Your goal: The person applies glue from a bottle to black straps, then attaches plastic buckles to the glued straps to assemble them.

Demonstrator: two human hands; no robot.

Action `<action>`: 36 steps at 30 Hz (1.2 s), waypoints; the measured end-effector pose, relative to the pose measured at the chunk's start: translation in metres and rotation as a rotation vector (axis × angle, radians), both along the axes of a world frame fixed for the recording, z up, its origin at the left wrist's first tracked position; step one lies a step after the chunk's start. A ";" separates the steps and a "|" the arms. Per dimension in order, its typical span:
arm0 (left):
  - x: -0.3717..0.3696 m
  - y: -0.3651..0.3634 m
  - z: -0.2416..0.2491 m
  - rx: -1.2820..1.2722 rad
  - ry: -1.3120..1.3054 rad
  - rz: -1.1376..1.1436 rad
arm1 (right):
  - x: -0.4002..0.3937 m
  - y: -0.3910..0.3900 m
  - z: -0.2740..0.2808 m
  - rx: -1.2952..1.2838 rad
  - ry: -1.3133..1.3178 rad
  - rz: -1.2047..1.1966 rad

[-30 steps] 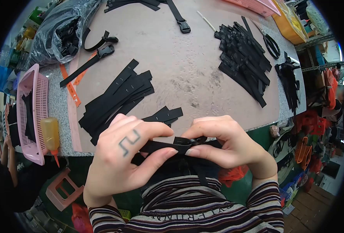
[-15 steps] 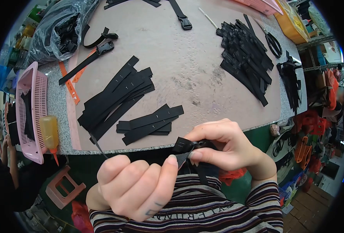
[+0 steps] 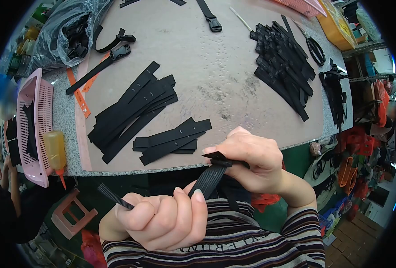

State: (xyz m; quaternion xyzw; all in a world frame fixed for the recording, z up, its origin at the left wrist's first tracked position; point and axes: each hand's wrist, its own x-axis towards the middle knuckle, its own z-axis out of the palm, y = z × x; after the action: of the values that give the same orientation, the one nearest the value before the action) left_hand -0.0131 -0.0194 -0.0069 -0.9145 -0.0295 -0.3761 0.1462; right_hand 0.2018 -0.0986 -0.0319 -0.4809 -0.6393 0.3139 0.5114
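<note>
My left hand (image 3: 162, 219) is closed around a black webbing strap (image 3: 209, 181). One end of that strap sticks out past the knuckles on the left. The strap runs up to a small dark buckle piece (image 3: 221, 162), which my right hand (image 3: 253, 161) pinches between thumb and fingers. A flat black end stands out above this piece, and its exact shape is partly hidden by the fingers. Just beyond my hands, on the table, lie a short stack of black strips (image 3: 173, 140) and a larger stack of longer strips (image 3: 135, 107).
Finished-looking black pieces (image 3: 285, 67) are heaped at the right, beside scissors (image 3: 315, 49). Buckled straps (image 3: 119, 52) and a plastic bag (image 3: 68, 35) lie at the left. A pink basket (image 3: 44, 129) and yellow bottle (image 3: 55, 149) stand at the left edge. Another person's arm shows far left.
My left hand has turned and drawn slightly down, so more of the strap shows between my hands. The strap's free end now points up-left. My right hand has tilted the buckle piece.
</note>
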 end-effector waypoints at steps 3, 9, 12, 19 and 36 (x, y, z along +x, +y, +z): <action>-0.001 0.000 0.003 -0.144 0.008 0.024 | -0.002 -0.001 0.001 -0.104 0.078 0.021; 0.002 0.000 0.008 -0.619 -0.024 0.053 | -0.012 -0.014 0.002 -0.541 0.616 0.026; -0.013 0.012 0.008 -1.177 0.177 -0.117 | -0.005 -0.007 0.000 -0.364 0.214 0.044; -0.124 0.089 -0.003 -0.623 -0.149 0.966 | -0.003 0.010 -0.006 -0.110 -0.229 0.126; -0.152 0.079 -0.031 -0.339 0.147 1.276 | -0.011 0.028 -0.001 -0.168 -0.260 0.266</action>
State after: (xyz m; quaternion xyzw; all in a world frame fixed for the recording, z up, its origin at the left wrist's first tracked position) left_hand -0.1653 0.0596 -0.0381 -0.7514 -0.6138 -0.1424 0.1960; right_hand 0.1903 -0.0701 -0.0326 -0.4696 -0.7294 0.3663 0.3366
